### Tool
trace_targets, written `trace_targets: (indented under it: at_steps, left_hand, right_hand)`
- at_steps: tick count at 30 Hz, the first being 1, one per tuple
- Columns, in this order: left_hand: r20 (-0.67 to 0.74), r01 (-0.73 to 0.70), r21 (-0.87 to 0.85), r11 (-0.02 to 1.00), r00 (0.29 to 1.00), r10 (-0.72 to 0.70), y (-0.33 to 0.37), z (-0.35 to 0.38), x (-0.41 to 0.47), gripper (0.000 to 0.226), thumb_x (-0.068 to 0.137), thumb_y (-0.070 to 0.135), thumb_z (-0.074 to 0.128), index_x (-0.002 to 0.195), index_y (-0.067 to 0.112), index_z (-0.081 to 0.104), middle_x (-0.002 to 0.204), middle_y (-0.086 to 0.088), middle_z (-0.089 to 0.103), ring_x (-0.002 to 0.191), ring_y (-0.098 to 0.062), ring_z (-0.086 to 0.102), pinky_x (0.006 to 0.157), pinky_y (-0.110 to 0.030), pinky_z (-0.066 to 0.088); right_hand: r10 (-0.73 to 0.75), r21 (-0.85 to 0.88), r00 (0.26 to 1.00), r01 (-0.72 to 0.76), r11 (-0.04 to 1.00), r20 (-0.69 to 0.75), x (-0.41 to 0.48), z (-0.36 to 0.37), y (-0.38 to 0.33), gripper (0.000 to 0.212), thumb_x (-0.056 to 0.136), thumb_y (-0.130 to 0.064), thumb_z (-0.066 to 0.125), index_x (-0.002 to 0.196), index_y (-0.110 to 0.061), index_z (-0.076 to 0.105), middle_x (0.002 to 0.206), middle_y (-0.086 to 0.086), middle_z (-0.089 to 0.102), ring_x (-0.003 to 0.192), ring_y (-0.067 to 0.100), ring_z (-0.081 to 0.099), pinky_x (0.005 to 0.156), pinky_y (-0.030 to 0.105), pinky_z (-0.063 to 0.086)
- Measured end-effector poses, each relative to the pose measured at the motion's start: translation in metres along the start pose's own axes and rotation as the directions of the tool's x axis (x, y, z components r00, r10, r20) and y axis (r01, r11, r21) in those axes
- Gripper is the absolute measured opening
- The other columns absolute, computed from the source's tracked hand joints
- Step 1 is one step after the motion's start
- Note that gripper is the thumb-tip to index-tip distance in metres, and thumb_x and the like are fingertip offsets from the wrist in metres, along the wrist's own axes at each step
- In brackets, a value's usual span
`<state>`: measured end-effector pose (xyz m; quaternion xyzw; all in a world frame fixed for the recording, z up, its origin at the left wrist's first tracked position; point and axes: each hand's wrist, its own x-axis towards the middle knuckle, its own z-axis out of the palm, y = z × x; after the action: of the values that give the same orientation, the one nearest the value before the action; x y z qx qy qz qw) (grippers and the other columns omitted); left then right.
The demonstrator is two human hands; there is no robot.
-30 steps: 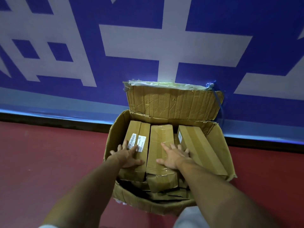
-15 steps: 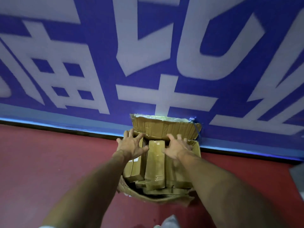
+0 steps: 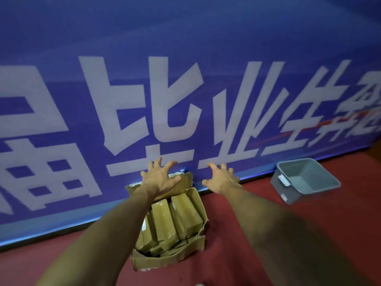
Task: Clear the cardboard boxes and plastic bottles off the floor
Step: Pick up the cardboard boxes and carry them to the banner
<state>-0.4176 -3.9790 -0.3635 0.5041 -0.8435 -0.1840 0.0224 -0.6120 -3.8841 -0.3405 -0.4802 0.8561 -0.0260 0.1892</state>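
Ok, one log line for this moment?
left hand: open, fingers spread, over carton flap | right hand: open, holding nothing | carton: on floor, packed with small boxes | bin: on floor, right of carton

Dim bluish light is covering the scene; motion blur is smearing the banner (image 3: 185, 38) letters, and wide-angle distortion is bending the edges.
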Motion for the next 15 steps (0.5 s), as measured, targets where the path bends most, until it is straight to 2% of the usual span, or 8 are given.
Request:
trace_targets:
  at_steps: [4, 8, 15]
  left_hand:
    - [0.013, -0.117, 0.042, 0.992, 0.993, 0.116, 0.064, -0.009, -0.037, 0.063, 0.091, 0.063, 0.047, 0.149, 0.047, 0.030, 0.164, -0.009, 0.017, 0.147, -0.035, 0.020, 0.112, -0.059, 0.029]
    - [0.062, -0.260, 0.086, 0.962, 0.965, 0.255, 0.138, 0.002, -0.071, 0.063, 0.089, 0.062, 0.050, 0.147, 0.047, 0.034, 0.163, -0.007, 0.017, 0.146, -0.035, 0.020, 0.112, -0.059, 0.028]
    - [0.151, -0.564, 0.047, 0.825, 0.820, 0.552, 0.276, 0.042, -0.163, 0.065, 0.088, 0.062, 0.054, 0.148, 0.046, 0.033, 0.164, -0.007, 0.013, 0.149, -0.035, 0.011, 0.115, -0.064, 0.021]
  right_hand:
    - [0.147, 0.079, 0.984, -0.140, 0.987, -0.097, -0.073, -0.022, 0.055, 0.072, 0.090, -0.054, 0.059, 0.152, -0.038, 0.027, 0.155, 0.009, 0.026, 0.141, 0.038, 0.026, 0.108, 0.055, 0.034]
    - [0.337, 0.152, 0.927, -0.314, 0.937, -0.164, -0.154, -0.032, 0.126, 0.070, 0.089, -0.057, 0.057, 0.151, -0.039, 0.030, 0.157, 0.008, 0.025, 0.143, 0.037, 0.024, 0.109, 0.059, 0.029]
    - [0.623, 0.282, 0.755, -0.564, 0.776, -0.204, -0.303, -0.037, 0.239, 0.071, 0.086, -0.059, 0.060, 0.148, -0.040, 0.032, 0.152, 0.007, 0.030, 0.141, 0.036, 0.029, 0.109, 0.056, 0.031]
